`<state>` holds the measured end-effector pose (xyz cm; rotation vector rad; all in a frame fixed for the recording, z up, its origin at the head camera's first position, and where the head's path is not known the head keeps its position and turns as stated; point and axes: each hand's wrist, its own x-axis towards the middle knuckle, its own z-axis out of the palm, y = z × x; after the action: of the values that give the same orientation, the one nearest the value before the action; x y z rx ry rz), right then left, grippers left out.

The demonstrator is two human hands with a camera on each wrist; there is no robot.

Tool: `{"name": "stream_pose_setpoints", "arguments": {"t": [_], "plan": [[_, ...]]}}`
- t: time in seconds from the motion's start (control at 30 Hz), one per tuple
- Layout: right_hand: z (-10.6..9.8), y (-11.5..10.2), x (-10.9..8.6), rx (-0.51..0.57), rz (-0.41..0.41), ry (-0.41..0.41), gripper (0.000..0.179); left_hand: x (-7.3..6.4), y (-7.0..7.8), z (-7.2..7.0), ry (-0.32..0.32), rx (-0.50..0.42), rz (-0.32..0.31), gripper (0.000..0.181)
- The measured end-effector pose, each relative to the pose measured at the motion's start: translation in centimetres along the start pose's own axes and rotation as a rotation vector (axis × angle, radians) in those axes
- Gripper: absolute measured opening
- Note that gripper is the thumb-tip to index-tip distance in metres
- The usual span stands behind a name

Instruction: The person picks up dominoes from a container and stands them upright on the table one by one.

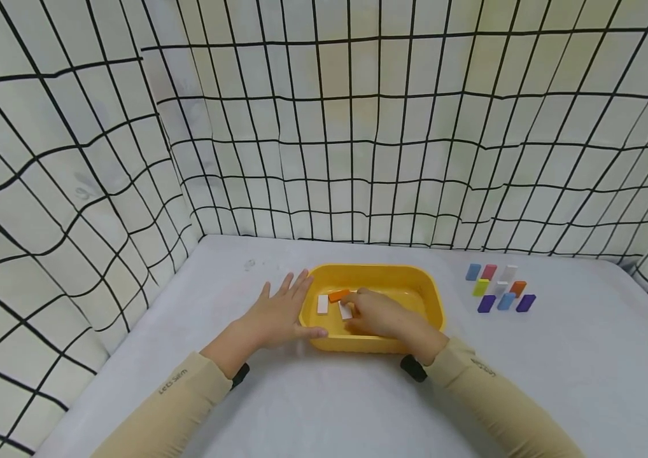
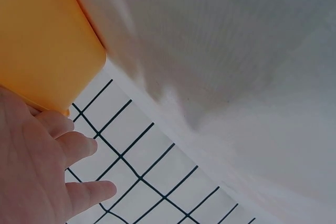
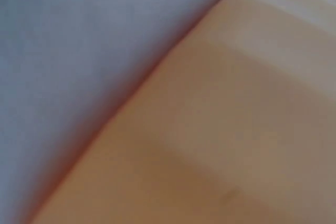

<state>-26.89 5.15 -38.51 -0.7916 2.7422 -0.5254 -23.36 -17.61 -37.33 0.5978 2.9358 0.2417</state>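
A yellow plastic tray (image 1: 381, 344) sits on the table with a few small blocks inside. My left hand (image 1: 279, 316) lies with spread, straight fingers at its left rim, the thumb reaching over the near left corner. In the left wrist view those fingers (image 2: 79, 148) show beside the tray's outer wall (image 2: 47, 35). Inside the tray, my right hand (image 1: 380, 314) pinches a white block (image 1: 345, 310) between thumb and fingers. Left of it lies another white block (image 1: 323, 305), and an orange block (image 1: 338, 296) is just behind. The right wrist view holds only the blurred tray wall (image 3: 220, 119).
To the right of the tray, several small blocks stand in rows on the white table (image 1: 576, 369), among them a yellow-green block (image 1: 480, 287), an orange block (image 1: 518, 289) and a purple block (image 1: 526, 303). Black netting (image 1: 378, 143) over white cloth encloses the back and sides.
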Motion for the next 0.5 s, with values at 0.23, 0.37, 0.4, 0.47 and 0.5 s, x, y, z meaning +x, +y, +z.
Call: {"name": "stream_pose_setpoints", "arguments": {"t": [0.23,0.37,0.4,0.47,0.5], "plan": [[0.08,-0.01,0.37,-0.020,0.015,-0.005,0.045,-0.18,0.19,-0.38,-0.010,-0.008,-0.001,0.114],[0.06,0.06,0.28,0.007,0.016,-0.003,0.040,-0.20,0.30,-0.46,-0.014,-0.009,-0.008,0.114],[0.07,0.08,0.24,0.019,0.016,-0.003,0.039,-0.19,0.32,-0.45,-0.015,-0.008,-0.009,0.114],[0.02,0.12,0.14,0.044,0.015,0.000,0.039,-0.15,0.31,-0.38,-0.015,-0.008,-0.011,0.114],[0.00,0.12,0.08,0.054,0.016,0.001,0.038,-0.12,0.30,-0.33,-0.015,-0.007,-0.011,0.114]]}}
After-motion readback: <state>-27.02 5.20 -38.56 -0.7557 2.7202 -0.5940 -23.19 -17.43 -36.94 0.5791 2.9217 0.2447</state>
